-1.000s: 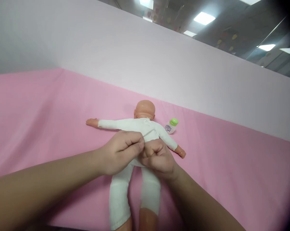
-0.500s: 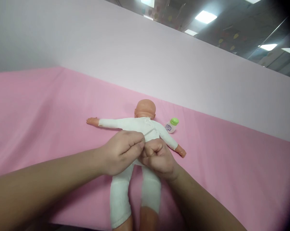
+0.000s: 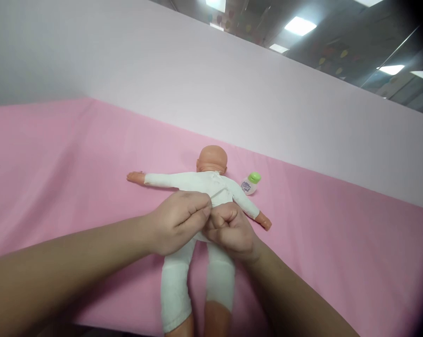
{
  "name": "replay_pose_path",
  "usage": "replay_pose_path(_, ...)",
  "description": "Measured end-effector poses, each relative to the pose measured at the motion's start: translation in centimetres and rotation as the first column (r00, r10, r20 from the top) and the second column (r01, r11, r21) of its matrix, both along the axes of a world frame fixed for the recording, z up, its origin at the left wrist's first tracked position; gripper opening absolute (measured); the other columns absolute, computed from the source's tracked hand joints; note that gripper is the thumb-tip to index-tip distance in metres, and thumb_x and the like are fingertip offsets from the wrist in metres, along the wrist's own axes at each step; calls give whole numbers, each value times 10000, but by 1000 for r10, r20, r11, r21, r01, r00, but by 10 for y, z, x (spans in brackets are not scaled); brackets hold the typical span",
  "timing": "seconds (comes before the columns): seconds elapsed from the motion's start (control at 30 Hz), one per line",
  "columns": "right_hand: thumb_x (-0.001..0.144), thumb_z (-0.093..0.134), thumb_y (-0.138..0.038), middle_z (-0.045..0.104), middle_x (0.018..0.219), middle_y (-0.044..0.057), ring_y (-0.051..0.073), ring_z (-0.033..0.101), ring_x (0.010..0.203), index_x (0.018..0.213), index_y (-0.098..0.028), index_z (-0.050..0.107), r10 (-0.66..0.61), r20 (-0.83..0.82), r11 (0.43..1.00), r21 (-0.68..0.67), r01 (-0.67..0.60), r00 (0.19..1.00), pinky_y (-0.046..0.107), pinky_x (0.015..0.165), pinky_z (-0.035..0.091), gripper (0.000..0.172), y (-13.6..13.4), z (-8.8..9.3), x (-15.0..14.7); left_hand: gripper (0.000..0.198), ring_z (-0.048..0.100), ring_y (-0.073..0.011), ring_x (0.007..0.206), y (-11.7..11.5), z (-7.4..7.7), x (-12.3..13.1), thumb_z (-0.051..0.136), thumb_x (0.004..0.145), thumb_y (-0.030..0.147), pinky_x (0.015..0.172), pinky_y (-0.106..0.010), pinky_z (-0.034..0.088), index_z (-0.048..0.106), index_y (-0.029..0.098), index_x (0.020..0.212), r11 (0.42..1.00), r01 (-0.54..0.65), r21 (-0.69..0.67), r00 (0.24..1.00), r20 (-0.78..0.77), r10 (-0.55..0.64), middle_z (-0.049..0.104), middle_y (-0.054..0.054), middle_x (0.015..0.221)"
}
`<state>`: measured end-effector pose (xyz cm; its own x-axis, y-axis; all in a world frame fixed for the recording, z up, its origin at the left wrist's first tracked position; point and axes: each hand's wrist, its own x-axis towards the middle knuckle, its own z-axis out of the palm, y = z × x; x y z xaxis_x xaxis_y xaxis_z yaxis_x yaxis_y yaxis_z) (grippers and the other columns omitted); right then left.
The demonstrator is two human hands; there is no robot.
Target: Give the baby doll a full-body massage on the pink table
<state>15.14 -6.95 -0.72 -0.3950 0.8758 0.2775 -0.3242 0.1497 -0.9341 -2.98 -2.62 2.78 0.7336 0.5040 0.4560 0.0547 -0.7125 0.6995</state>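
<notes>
A baby doll [image 3: 197, 180] with a white cloth body lies face down, its arms spread and the back of its head toward the wall. Over the middle of its back, my left hand [image 3: 183, 220] is closed with the fingers pressed together. My right hand [image 3: 232, 231] is curled into a fist just beside it, and the two touch or nearly touch. Whether anything is between the fingers of either hand is hidden. A small clear bottle [image 3: 248, 186] with a green cap lies beyond the doll's right-side arm.
Pink cloth [image 3: 323, 224] covers the surface under the doll, with folds at the left. A pale wall [image 3: 183, 70] rises behind it. Above the wall, glass shows ceiling lights. The near edge of the cloth runs along the bottom of the view.
</notes>
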Motion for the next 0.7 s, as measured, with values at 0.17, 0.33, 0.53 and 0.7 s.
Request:
replay_pose_path(0.17,627,585,-43,213,544,-78,63,181,539,549,-200,200,9,-3,1000,-2,-9,1000,270,527,119,423,-1,2,-1,274,435,-108,627,-1,0,0,423,1009,226,591,-269,366,504,170,753,1000,7,-19,1000,-9,-7,492,30,687)
replay_pose_path(0.33,620,586,-52,219,544,-80,63,178,544,553,-202,198,5,4,1000,-14,-5,1000,267,528,125,421,-1,1,-1,293,422,-108,619,0,-2,1,410,1006,221,584,-268,365,491,171,729,1000,7,-16,1000,26,-7,476,31,674)
replay_pose_path(0.53,629,581,-51,219,534,-81,61,183,532,544,-201,205,4,21,1000,-8,-4,1000,269,526,115,414,-2,5,-2,289,430,-101,628,0,-3,0,443,1014,246,589,-262,359,499,168,742,1000,9,-19,1000,17,-8,488,37,684)
replay_pose_path(0.7,632,582,-75,229,536,-81,65,185,540,541,-206,211,-5,46,1000,0,5,999,267,527,127,404,-1,8,-2,273,409,-104,633,2,-8,0,430,1004,202,588,-262,352,485,172,737,998,-4,-67,1000,24,6,461,39,687)
